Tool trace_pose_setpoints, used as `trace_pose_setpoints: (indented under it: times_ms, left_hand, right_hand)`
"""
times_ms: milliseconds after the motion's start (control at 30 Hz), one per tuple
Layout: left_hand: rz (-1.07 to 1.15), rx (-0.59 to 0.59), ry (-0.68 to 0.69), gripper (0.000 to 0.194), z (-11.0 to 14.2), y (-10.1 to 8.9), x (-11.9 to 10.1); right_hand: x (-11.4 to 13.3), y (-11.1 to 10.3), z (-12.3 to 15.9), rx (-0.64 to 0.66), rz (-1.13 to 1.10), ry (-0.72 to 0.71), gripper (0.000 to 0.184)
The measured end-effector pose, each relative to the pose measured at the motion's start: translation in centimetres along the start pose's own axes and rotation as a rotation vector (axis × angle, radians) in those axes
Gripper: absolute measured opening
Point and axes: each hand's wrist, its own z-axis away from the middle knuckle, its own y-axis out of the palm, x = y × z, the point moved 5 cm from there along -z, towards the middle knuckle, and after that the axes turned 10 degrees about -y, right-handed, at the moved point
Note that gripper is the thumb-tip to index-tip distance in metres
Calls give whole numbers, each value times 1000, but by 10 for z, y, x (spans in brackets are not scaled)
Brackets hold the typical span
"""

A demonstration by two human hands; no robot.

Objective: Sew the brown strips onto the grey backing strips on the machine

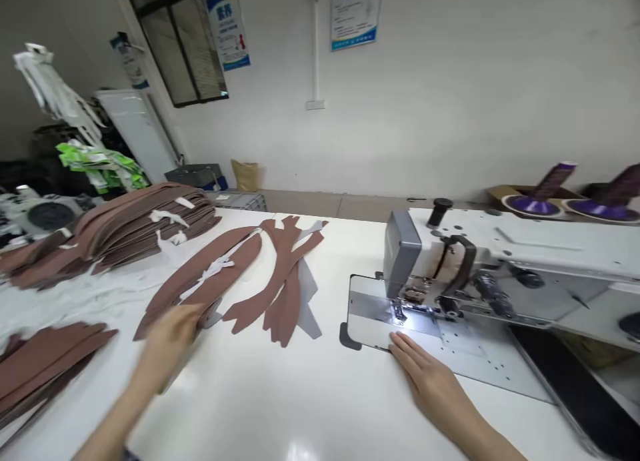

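Note:
My left hand [170,334], blurred by motion, is closed with curled fingers at the near end of the brown curved pieces [225,271]. A thin edge below the hand looks like one brown piece seen edge-on in its grip; the fingertips are hidden. More brown strips with grey undersides [287,281] lie crossed to the right of it. My right hand [435,381] lies flat, fingers stretched out, at the front edge of the sewing machine's plate [370,321]. Its fingertips are just in front of the lit presser foot [399,311] and hold nothing.
A thick stack of brown pieces [145,221] stands at the back left, and another pile [50,361] lies nearer. The sewing machine [500,254] fills the right side, with a black phone-like slab [575,387] before it. Thread cones [545,191] stand behind.

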Motion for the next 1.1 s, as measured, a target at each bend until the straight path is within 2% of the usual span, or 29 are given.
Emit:
trace_pose_setpoints:
  times_ms: [67, 133, 200, 233, 333, 400, 500, 633, 733, 833, 900, 967, 1033, 1100]
  left_hand:
    - [-133, 55, 194, 26, -3, 53, -37]
    - [-274, 61, 324, 31, -2, 105, -69]
    - [-368, 25, 364, 40, -4, 140, -91]
    - [-396, -2, 366, 41, -8, 149, -97]
    - [-462, -61, 342, 45, -33, 152, -97]
    - [-510, -32, 337, 43, -54, 147, -88]
    - [-548, 84, 384, 40, -77, 149, -78]
    - [-485, 245, 416, 40, -93, 152, -76]
    - [-372, 375, 416, 40, -105, 141, -80]
    - [-290, 410, 378, 40, -112, 122, -86]
    - [-268, 365, 348, 43, -106, 111, -95]
    - [-259, 303, 386, 49, -83, 106, -108]
    - [-311, 310, 519, 54, -40, 113, -120]
    - [-469, 455, 683, 54, 19, 135, -122]
  right_hand:
    - [2, -1, -1, 13, -15, 18, 52]
    - [3, -2, 0, 8, -30, 27, 54]
    - [4, -3, 0, -11, -41, 25, 55]
    - [4, -4, -1, -23, -43, 26, 56]
    - [4, -6, -2, -48, -65, 20, 56]
    - [3, -7, -2, -57, -85, 18, 57]
    - [2, -6, -1, -55, -99, 19, 58]
    - [2, -6, -1, -59, -112, 18, 57]
    - [3, -7, -2, -54, -122, 27, 59]
    - [3, -6, -2, -43, -98, 31, 58]
    - [3, -5, 0, -37, -71, 32, 57]
    - [5, -4, 1, -32, -43, 18, 60]
    - [11, -5, -2, -33, -8, -21, 65]
    - [20, -8, -12, -39, 38, -53, 71]
